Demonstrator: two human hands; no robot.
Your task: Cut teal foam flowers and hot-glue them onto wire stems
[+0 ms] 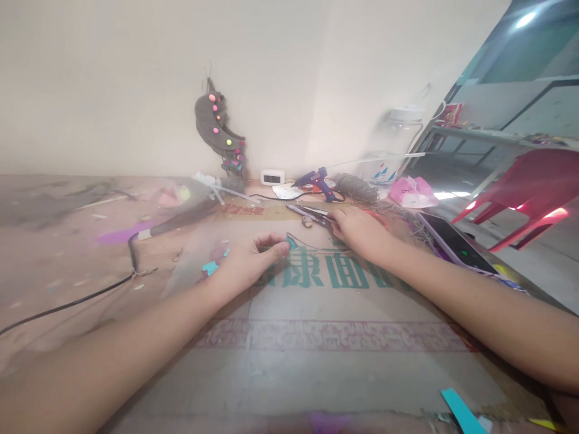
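Note:
My left hand (253,258) pinches a small teal piece (291,242) between thumb and forefinger, above a plastic-covered board with green printed characters. A thin dark strand (312,246) runs from beside the piece towards the right. My right hand (357,228) is farther back, its fingers curled down at the end of a slim pointed metal tool (312,210); its handle is hidden by the hand. Beside it lie a purple pen-like stick (311,215) and a small round brownish thing (307,222). More teal scraps (210,267) lie left of my left hand.
Along the wall are a blue glue gun (320,182), a ball of grey yarn (357,187), a white digital clock (272,177) and a clear jug (393,147). A grey crescent ornament (217,123) hangs above. A phone (456,241) lies right; a black cable (72,302) crosses left.

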